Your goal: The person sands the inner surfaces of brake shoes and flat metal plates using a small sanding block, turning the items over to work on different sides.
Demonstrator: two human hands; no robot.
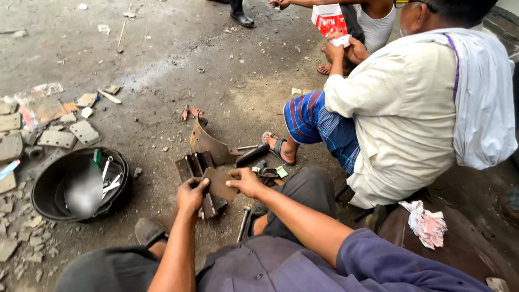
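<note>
Both hands hold one curved brown brake lining (220, 184) low at centre. The left hand (191, 196) has its grip pinching the lining's edge at 9 o'clock; the right hand (246, 181) has its grip pinching the edge at 3 o'clock. Under it lie rusty metal brake shoes (190, 165) on the concrete floor (162, 65). At 9 o'clock of the hands sits a black tub (43, 186) holding tools. At 2 o'clock another person (411, 108) squats, holding a red-and-white box (328, 21).
</note>
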